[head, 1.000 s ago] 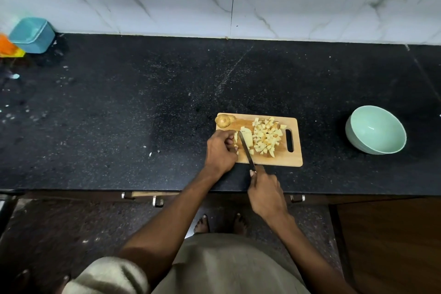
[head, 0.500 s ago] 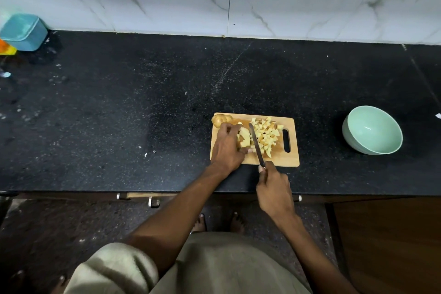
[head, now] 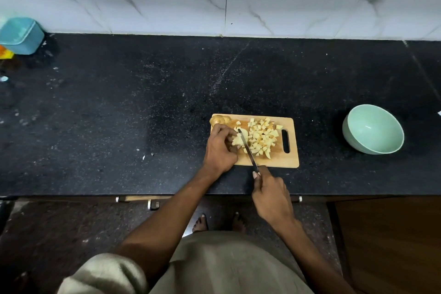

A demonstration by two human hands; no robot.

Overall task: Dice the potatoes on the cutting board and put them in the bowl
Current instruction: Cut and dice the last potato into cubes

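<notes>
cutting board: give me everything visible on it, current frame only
The cutting board is a small rectangular board, light wood by its look, with rounded corners and a slot handle near its right end. It lies flat on the black counter near the front edge. On it sit a pile of diced potato, a whole potato at the far left corner, and a partly cut piece under the left hand. The knife, in the right hand, crosses it.

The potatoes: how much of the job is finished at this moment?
Done: a pile of diced pieces lies on the cutting board. In hand: the left hand holds a potato piece while the right hand cuts it with the knife. Left: one whole potato, and the bowl is empty.
</notes>
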